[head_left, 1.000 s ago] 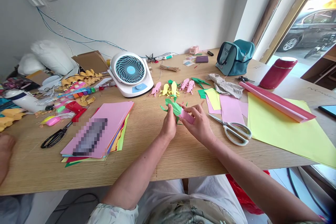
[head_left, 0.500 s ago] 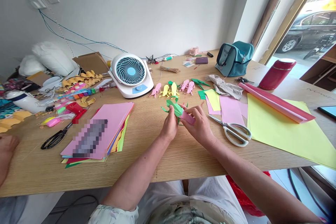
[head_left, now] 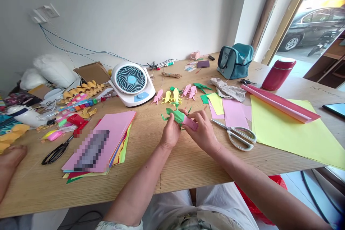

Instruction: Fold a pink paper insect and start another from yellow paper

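Note:
A green folded-paper figure [head_left: 176,115] with curled pointed limbs is held over the table, between my two hands. My left hand [head_left: 170,131] pinches it from the left, thumb along its top. At the right end of the figure, my right hand [head_left: 203,130] grips a pink folded paper strip [head_left: 190,123] that meets the green part; whether the two are joined is hidden by my fingers. Just beyond stand yellow folded-paper figures [head_left: 176,96], pink ones [head_left: 158,96] and a green one [head_left: 202,87]. White-handled scissors [head_left: 241,138] lie right of my right hand.
Left stands a stack of coloured paper [head_left: 115,125], with black-handled scissors [head_left: 58,152] and another person's hand [head_left: 13,156] further left. A fan [head_left: 132,82] is behind. Yellow sheets [head_left: 283,133], a pink roll [head_left: 280,104], a red bottle [head_left: 279,73] and a bag [head_left: 235,61] are right.
The camera view has tilted slightly. Both my hands keep their hold on the paper figure, with little change in grip. The other person's hand on the left has shifted slightly rightward.

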The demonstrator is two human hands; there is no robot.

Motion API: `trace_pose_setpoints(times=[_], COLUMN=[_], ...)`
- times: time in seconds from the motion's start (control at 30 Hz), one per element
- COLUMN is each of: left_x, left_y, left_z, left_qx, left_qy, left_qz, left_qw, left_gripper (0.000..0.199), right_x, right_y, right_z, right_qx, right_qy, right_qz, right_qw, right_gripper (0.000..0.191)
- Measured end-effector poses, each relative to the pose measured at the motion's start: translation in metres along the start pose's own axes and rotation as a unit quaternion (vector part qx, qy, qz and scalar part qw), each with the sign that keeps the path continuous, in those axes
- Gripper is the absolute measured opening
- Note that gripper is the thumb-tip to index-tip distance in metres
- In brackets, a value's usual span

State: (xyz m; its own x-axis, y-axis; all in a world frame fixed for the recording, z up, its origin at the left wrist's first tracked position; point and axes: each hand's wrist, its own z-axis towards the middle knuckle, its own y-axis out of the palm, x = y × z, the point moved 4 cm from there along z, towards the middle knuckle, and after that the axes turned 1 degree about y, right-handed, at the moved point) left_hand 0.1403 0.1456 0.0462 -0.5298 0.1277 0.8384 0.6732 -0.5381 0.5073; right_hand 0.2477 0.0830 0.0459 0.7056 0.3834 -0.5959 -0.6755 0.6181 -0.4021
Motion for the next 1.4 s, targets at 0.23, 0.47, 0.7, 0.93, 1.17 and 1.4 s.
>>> trace_pose_setpoints(times=[0.23,0.47,0.7,0.93,1.17,1.4], left_x=[0.003,0.003,0.003,0.001,-0.002,-0.009], left_y=[-0.001,0.002,0.005,0.007,0.005,0.008], left_z=[-0.002,-0.002,-0.003,-0.004,-0.002,-0.001], left_qx=[0.012,-0.004,0.014,-0.016,-0.023,-0.013], left_qy=[0.022,0.018,0.035,0.047,0.014,-0.031], left_qz=[0.010,-0.005,0.008,0.034,0.023,-0.017], left_qw=[1.000,1.000,0.999,0.998,0.999,0.999], left_gripper=[0.034,0.029,0.033,0.033,0.034,0.037], right_x=[-0.006,-0.008,-0.010,-0.005,-0.004,-0.004], right_y=[-0.003,-0.003,-0.002,-0.003,-0.005,-0.005], right_z=[-0.001,-0.002,-0.003,-0.002,0.000,0.002], right_qx=[0.005,-0.001,-0.002,-0.009,-0.003,-0.008], right_qy=[-0.025,-0.041,-0.036,-0.048,-0.065,-0.052], right_qz=[-0.110,-0.131,-0.119,-0.087,-0.079,-0.067], right_qw=[0.994,0.991,0.992,0.995,0.995,0.996], right_gripper=[0.014,0.011,0.012,0.019,0.020,0.018])
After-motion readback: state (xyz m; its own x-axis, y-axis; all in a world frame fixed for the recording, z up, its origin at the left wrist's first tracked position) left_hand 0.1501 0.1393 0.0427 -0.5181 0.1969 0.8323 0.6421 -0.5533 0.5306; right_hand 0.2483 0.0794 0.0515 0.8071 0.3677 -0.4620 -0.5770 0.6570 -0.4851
